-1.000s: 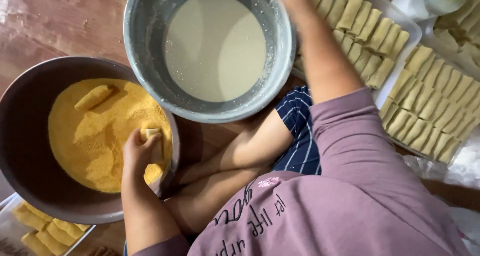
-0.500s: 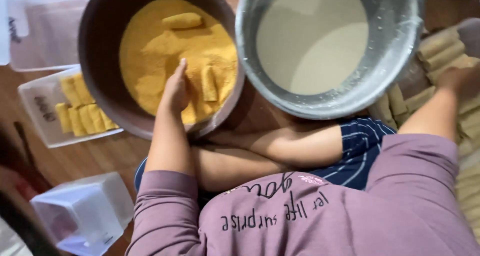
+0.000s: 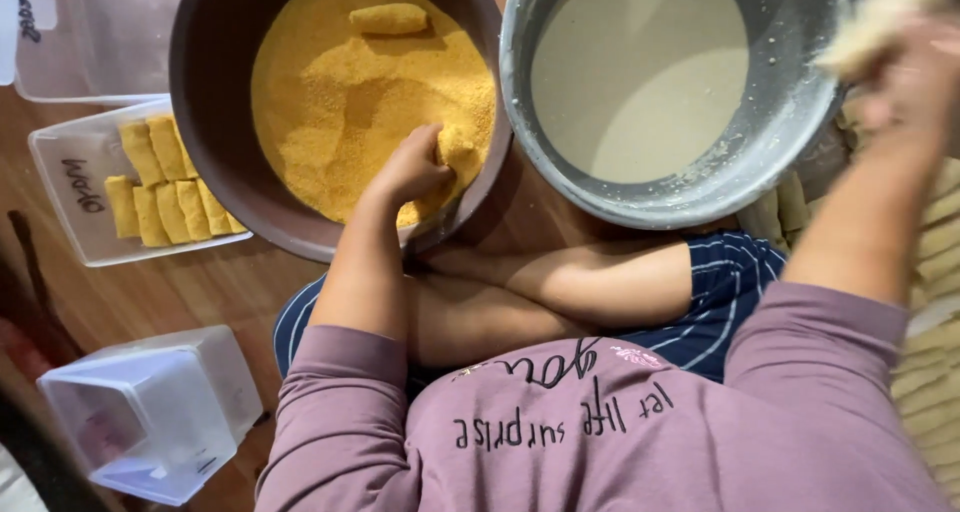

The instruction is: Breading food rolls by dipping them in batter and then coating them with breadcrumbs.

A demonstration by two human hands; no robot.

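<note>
sitting on a brown wooden floor (image 3: 200, 292), my left hand (image 3: 410, 167) pinching a crumbed roll (image 3: 455, 152); my right hand (image 3: 915, 82) blurred, grip unclear, edge cutting it off.

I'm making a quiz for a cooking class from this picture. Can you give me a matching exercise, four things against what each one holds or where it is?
Things
1. brown bowl
2. grey bowl
3. clear tray
4. left hand

States
A. holds pale, smooth batter
B. rests in the crumbs, on a coated piece
C. holds a row of yellow coated sticks
D. holds orange-yellow crumbs

Pairs: 1-D, 2-A, 3-C, 4-B
</note>
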